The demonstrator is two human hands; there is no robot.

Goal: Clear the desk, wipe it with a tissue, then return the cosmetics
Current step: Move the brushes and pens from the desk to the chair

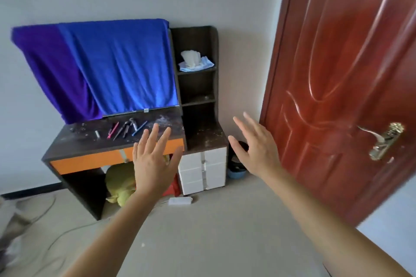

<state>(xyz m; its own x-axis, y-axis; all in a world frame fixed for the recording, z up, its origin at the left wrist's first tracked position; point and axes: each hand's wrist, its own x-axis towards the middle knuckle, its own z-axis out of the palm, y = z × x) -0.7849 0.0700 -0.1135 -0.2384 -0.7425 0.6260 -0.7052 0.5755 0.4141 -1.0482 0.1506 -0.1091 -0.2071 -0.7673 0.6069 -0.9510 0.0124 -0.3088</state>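
The left grip [153,162] and right grip [256,148] are held with fingers spread, nothing clasped, in front of the surface [74,141]. The cosmetics [126,129] are laid mid-surface, just beyond the left grip. Tissues [194,60] are set above its right end.

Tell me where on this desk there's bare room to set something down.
The front strip of the desk top, between the cosmetics and the orange drawer front, is free. So is the dusty ledge above the white drawers. The top's middle is crowded with cosmetics; the tissue pack fills the upper shelf.
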